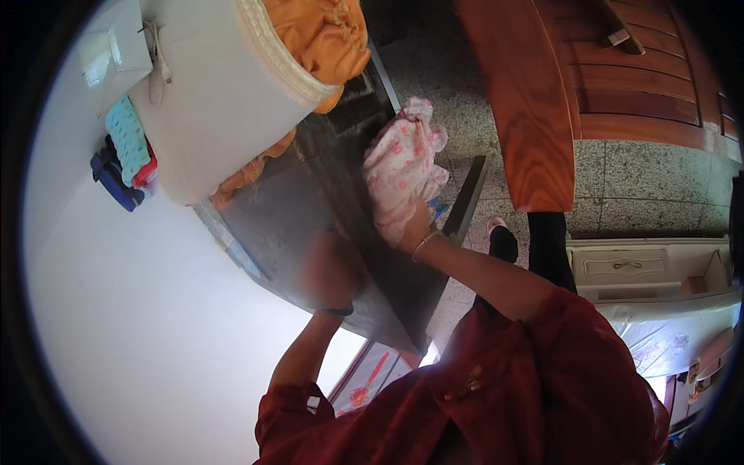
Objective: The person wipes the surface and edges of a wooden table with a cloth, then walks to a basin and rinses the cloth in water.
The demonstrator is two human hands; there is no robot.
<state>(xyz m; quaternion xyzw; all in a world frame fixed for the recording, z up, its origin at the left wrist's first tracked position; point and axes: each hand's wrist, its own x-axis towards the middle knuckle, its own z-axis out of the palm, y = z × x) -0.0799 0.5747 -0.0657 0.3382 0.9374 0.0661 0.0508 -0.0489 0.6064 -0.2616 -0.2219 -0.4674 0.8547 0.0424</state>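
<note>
My right hand [415,228], with a bracelet at its wrist, grips the lower end of a bunched white-and-pink floral cloth [401,160]. The cloth hangs beside a dark wooden cabinet [273,197], over what looks like a pulled-out drawer with a dark front panel [467,200]. A small bit of something blue [440,208] shows under the cloth. My left hand [331,272], a black band on its wrist, is over the cabinet's top near the close corner. It is too blurred to make out its fingers or whether it touches the surface.
A white textured mattress or pad [232,104] with orange fabric [319,38] adjoins the cabinet. A white cable [165,67] and a folded turquoise cloth [128,139] lie beyond. Reddish-brown wooden furniture [537,145] stands at right, above a speckled tile floor [639,209], near a white drawer unit [625,265].
</note>
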